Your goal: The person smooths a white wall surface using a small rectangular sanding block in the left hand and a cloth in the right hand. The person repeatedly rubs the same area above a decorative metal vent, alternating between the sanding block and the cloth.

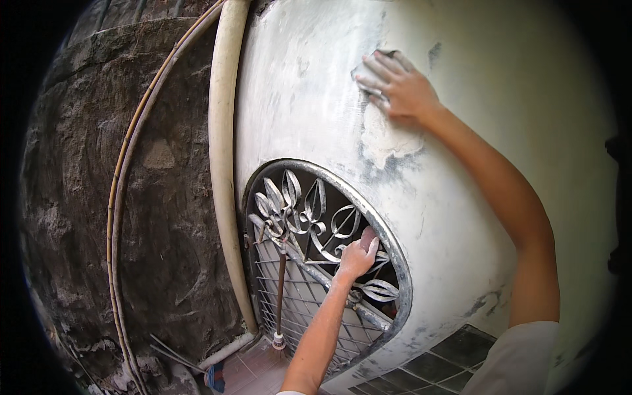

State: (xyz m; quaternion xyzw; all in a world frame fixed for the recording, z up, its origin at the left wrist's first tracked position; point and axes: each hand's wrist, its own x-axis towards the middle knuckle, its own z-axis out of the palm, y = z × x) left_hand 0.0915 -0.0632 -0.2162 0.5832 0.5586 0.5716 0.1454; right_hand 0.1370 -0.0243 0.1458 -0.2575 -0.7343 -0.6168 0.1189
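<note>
High on the white wall [309, 85], my right hand [398, 89] lies with fingers bent over a grey sheet, which looks like sandpaper [359, 71], pressed against the surface. White dust coats its fingers. Just below it is a rough beige patch of filler [390, 139] with dark smudges around it. Lower down, my left hand [357, 259] is closed around a small reddish-brown block [367, 237], in front of the metal grille [315, 199] and beside the frame's right edge. My fingers hide part of the block, so its exact kind is unclear.
A thick pale pipe [224, 151] runs down left of the grille. Further left, bamboo poles [118, 191] lean against a rough dark wall [72, 164]. A long-handled broom [280, 296] stands by the grille. Dark tiles [447, 355] cover the lower wall.
</note>
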